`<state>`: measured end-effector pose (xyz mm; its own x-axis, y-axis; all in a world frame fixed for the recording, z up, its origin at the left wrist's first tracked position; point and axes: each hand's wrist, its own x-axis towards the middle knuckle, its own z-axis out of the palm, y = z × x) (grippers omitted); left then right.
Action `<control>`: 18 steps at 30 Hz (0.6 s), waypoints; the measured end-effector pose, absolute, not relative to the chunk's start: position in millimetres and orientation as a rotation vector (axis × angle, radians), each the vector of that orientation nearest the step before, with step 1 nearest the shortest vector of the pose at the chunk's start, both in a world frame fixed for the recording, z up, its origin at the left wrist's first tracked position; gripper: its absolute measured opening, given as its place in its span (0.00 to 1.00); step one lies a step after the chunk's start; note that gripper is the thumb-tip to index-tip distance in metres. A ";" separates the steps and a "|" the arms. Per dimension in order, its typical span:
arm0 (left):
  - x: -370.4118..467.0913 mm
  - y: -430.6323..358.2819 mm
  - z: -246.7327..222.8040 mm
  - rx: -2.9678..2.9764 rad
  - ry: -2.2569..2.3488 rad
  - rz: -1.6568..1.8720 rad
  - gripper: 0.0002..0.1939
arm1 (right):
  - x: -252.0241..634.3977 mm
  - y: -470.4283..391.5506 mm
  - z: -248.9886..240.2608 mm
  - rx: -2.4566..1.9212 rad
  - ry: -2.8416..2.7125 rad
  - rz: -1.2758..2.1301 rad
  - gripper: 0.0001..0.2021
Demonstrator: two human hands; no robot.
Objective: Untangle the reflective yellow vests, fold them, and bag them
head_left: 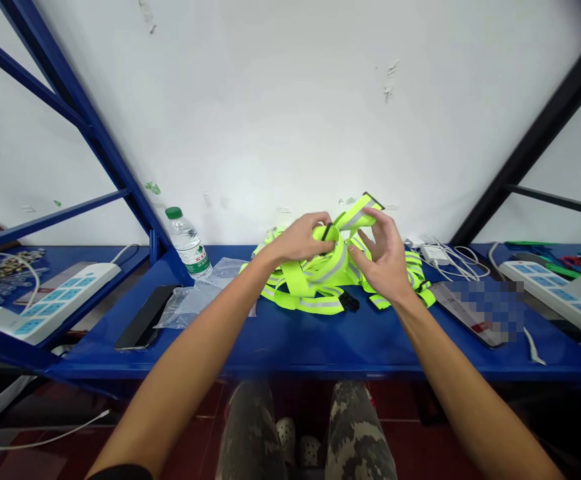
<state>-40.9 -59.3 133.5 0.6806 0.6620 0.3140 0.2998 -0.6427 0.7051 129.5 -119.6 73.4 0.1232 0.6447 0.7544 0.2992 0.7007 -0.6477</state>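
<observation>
A neon-yellow reflective strap with a silver stripe and a dark end is raised between my hands, partly looped. My left hand is closed on the loop's left side, its fingers curled inside. Around the strap's upper right part, my right hand curves with thumb and fingers bent, the fingertips at its edge. Beneath both hands lies a tangled pile of similar reflective straps. A small black piece, perhaps a buckle, shows at the front of the pile.
A water bottle with a green cap stands left on the blue table, beside clear plastic bags and a black phone. At right lie a white charger with cables and another flat device. Power strips sit beyond the frame posts.
</observation>
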 end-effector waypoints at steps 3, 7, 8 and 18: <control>-42.6 -52.9 140.7 2.522 0.902 1.208 0.07 | 124.6 -130.4 71.8 -0.877 -1.508 0.124 0.27; -42.5 -52.0 147.5 2.482 1.016 1.645 0.11 | 120.4 -143.4 73.2 -0.967 -1.489 0.071 0.19; -42.4 -54.0 149.0 2.448 1.006 1.687 0.13 | 121.0 -144.6 76.5 -0.984 -1.453 0.072 0.15; -38.6 -73.4 160.7 2.232 0.789 1.583 0.29 | 148.5 -112.2 139.4 -0.807 -1.739 0.820 0.23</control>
